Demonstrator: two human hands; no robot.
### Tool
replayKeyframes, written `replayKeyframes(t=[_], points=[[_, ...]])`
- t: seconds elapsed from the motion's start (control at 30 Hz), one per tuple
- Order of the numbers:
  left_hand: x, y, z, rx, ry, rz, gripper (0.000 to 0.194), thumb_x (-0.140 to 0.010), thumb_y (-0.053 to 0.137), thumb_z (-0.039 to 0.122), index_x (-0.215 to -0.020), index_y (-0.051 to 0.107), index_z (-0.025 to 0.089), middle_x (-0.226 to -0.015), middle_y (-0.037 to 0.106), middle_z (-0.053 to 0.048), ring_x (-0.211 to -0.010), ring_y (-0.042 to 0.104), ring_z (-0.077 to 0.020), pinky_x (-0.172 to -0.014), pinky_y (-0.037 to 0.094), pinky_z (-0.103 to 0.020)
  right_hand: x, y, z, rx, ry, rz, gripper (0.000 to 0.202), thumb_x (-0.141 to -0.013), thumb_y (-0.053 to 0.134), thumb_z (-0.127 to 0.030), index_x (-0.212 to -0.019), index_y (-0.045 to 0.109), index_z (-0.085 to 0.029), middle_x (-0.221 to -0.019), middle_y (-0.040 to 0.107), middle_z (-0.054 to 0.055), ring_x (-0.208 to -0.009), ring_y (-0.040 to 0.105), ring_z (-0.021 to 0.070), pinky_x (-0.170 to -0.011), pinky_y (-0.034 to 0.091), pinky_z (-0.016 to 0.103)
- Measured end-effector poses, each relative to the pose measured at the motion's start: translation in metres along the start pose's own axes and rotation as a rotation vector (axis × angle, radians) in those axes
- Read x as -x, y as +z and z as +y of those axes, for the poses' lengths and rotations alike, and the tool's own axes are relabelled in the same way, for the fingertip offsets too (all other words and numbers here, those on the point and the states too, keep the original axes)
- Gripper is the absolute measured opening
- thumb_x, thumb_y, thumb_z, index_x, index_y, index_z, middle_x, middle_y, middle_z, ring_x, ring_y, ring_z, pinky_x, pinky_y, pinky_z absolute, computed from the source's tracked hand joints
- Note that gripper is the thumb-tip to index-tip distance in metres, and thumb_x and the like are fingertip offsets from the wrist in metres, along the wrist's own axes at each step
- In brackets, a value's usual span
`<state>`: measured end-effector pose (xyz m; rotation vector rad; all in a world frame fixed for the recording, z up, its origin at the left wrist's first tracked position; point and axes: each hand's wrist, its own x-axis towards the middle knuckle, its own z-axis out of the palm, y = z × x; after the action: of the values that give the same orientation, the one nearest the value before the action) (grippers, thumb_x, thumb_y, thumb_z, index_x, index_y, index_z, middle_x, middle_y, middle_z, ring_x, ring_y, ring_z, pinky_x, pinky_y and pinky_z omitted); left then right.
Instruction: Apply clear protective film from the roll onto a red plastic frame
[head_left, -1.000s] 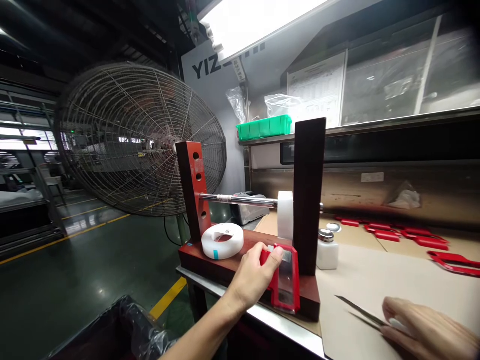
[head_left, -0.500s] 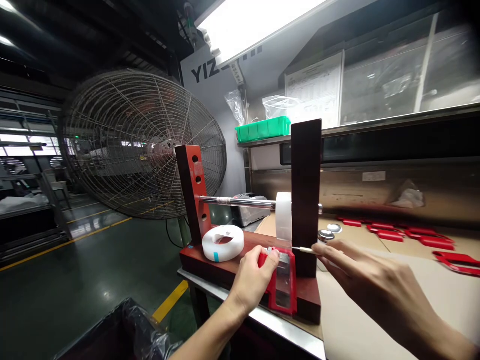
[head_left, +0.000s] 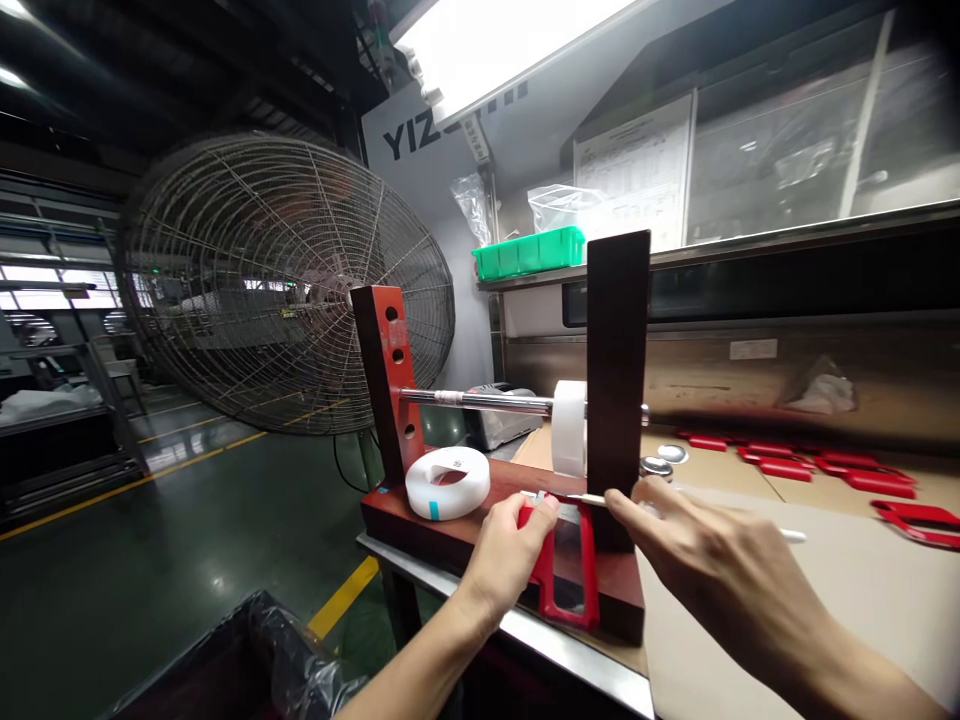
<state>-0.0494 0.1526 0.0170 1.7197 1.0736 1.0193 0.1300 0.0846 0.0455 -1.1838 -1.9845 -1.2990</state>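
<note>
While left hand (head_left: 504, 550) grips red frame (head_left: 590, 570), right hand (head_left: 694, 540) (pinching stick (head_left: 596, 500)) has edged leftward.

There are two white ring-shaped rolls (head_left: 450, 503), at least five red plastic frames (head_left: 590, 572), one green plastic bin (head_left: 529, 258) and one round wire-caged fan (head_left: 300, 285).

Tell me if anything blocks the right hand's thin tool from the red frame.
Nothing visible does: the thin tool, in the right hand, points at the top of the red frame, which the left hand holds. The dark post stands behind the tool, not between.
</note>
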Motion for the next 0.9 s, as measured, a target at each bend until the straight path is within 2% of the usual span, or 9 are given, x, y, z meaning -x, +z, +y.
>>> replayKeyframes(t=[0.1, 0.17, 0.2, 0.27, 0.4, 0.5, 0.67, 0.8, 0.9], points=[[0.0, -0.001, -0.005, -0.007, -0.025, 0.011, 0.041, -0.084, 0.051, 0.053, -0.061, 0.037, 0.021, -0.058, 0.037, 0.006, -0.055, 0.032, -0.0103, -0.05, 0.026, -0.025, 0.008, -0.003, 0.006, 0.018, 0.003, -0.013, 0.04, -0.073, 0.033, 0.001, -0.087, 0.065, -0.018, -0.069, 0.062, 0.004, -0.038, 0.054, 0.0168, -0.03, 0.035, 0.025], [0.002, -0.003, -0.008, -0.013, -0.036, 0.017, 0.04, -0.084, 0.051, 0.051, -0.061, 0.038, 0.021, -0.057, 0.037, 0.006, -0.056, 0.032, -0.0105, -0.051, 0.027, -0.025, 0.032, 0.001, 0.014, 0.01, 0.008, -0.061, 0.036, -0.081, 0.03, -0.003, -0.087, 0.061, -0.02, -0.066, 0.059, 0.001, -0.034, 0.052, 0.0142, -0.028, 0.032, 0.024], [0.004, -0.005, -0.009, -0.015, -0.04, 0.018, 0.04, -0.084, 0.051, 0.051, -0.061, 0.038, 0.021, -0.057, 0.037, 0.006, -0.056, 0.032, -0.0106, -0.052, 0.027, -0.025, 0.049, 0.006, 0.019, -0.005, 0.032, -0.099, 0.034, -0.088, 0.028, -0.008, -0.089, 0.06, -0.02, -0.064, 0.057, -0.001, -0.034, 0.052, 0.0131, -0.028, 0.032, 0.023], [0.007, -0.007, -0.011, -0.02, -0.042, 0.009, 0.039, -0.084, 0.052, 0.05, -0.06, 0.038, 0.021, -0.057, 0.038, 0.006, -0.057, 0.033, -0.0109, -0.053, 0.028, -0.026, 0.09, 0.02, 0.028, -0.058, 0.14, -0.189, 0.029, -0.098, 0.031, -0.033, -0.089, 0.057, -0.026, -0.071, 0.063, -0.002, -0.039, 0.057, 0.015, -0.028, 0.029, 0.026], [0.015, -0.007, -0.01, -0.036, -0.029, -0.04, 0.043, -0.083, 0.052, 0.056, -0.062, 0.04, 0.021, -0.059, 0.04, 0.005, -0.059, 0.035, -0.0115, -0.056, 0.029, -0.026, 0.163, 0.05, 0.039, -0.414, 0.466, -0.667, 0.021, -0.095, 0.039, -0.042, -0.094, 0.057, -0.032, -0.08, 0.068, -0.004, -0.068, 0.066, 0.0176, -0.058, 0.048, 0.028], [0.018, -0.004, -0.007, -0.053, -0.025, -0.052, 0.048, -0.076, 0.06, 0.062, -0.063, 0.039, 0.021, -0.06, 0.04, 0.005, -0.06, 0.034, -0.0117, -0.057, 0.029, -0.026, 0.186, 0.06, 0.041, -0.576, 0.587, -0.842, 0.025, -0.09, 0.043, -0.046, -0.088, 0.061, -0.029, -0.082, 0.067, 0.0, -0.075, 0.064, 0.0198, -0.069, 0.049, 0.032], [0.027, -0.001, 0.003, -0.027, 0.012, -0.082, 0.049, -0.073, 0.066, 0.06, -0.065, 0.037, 0.021, -0.062, 0.042, 0.006, -0.061, 0.034, -0.0108, -0.056, 0.029, -0.024, 0.171, 0.05, 0.041, -0.61, 0.639, -0.817, 0.038, -0.086, 0.043, -0.058, -0.093, 0.066, -0.029, -0.098, 0.064, 0.004, -0.079, 0.065, 0.0218, -0.071, 0.049, 0.035], [0.039, 0.001, 0.012, -0.082, 0.116, -0.124, 0.049, -0.073, 0.067, 0.06, -0.066, 0.037, 0.022, -0.061, 0.038, 0.007, -0.058, 0.033, -0.0102, -0.055, 0.028, -0.024, 0.119, 0.021, 0.026, -0.897, 0.7, -0.592, 0.04, -0.086, 0.045, -0.063, -0.087, 0.069, -0.031, -0.09, 0.068, 0.001, -0.081, 0.064, 0.0195, -0.072, 0.049, 0.029], [0.045, 0.005, 0.013, -0.171, 0.341, -0.094, 0.051, -0.071, 0.068, 0.061, -0.065, 0.038, 0.021, -0.065, 0.04, 0.004, -0.061, 0.038, -0.0123, -0.057, 0.03, -0.026, 0.072, -0.007, 0.009, -1.214, 0.773, -0.57, 0.036, -0.085, 0.052, -0.061, -0.083, 0.069, -0.03, -0.08, 0.067, 0.001, -0.08, 0.063, 0.0188, -0.073, 0.049, 0.025]])
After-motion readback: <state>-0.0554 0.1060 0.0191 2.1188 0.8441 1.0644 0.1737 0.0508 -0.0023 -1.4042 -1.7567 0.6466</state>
